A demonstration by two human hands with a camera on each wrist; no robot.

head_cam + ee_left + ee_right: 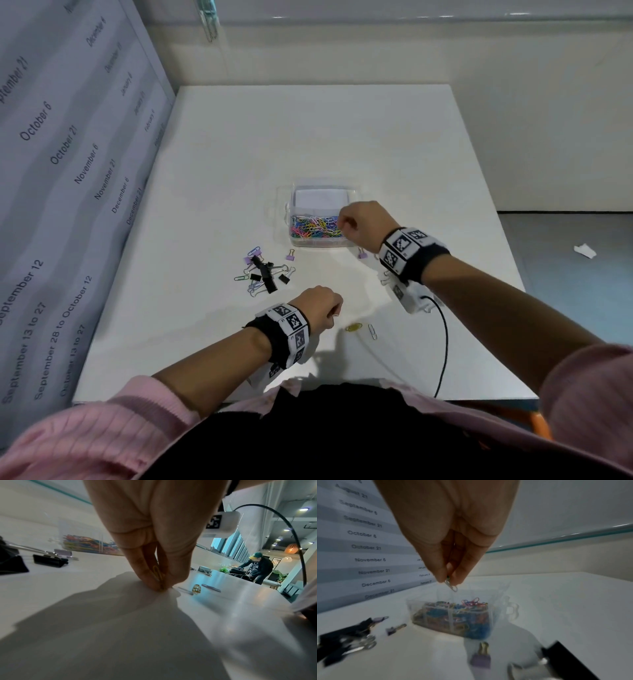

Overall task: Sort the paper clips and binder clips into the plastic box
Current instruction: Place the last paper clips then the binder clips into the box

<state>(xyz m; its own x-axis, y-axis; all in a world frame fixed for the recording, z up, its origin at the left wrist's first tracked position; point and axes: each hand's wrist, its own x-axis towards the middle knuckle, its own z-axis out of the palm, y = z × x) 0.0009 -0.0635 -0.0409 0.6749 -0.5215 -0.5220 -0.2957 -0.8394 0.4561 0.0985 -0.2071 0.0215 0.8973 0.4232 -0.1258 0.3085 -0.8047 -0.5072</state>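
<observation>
A clear plastic box (320, 240) stands mid-table; its near compartment is full of coloured paper clips (315, 228) and its far compartment looks white. My right hand (356, 222) hovers over the box's right side and pinches a pale paper clip (451, 586) above the coloured heap. My left hand (322, 308) is down at the table near the front and pinches a yellowish paper clip (157, 573) against the surface. A loose pile of black and purple binder clips with paper clips (263, 270) lies left of the box.
A yellow paper clip (354, 327) and a silver paper clip (372, 331) lie right of my left hand. A purple binder clip (362, 254) sits by the box's front right corner. A black cable (445, 346) runs off the front edge. A printed date board (68, 171) lines the left side.
</observation>
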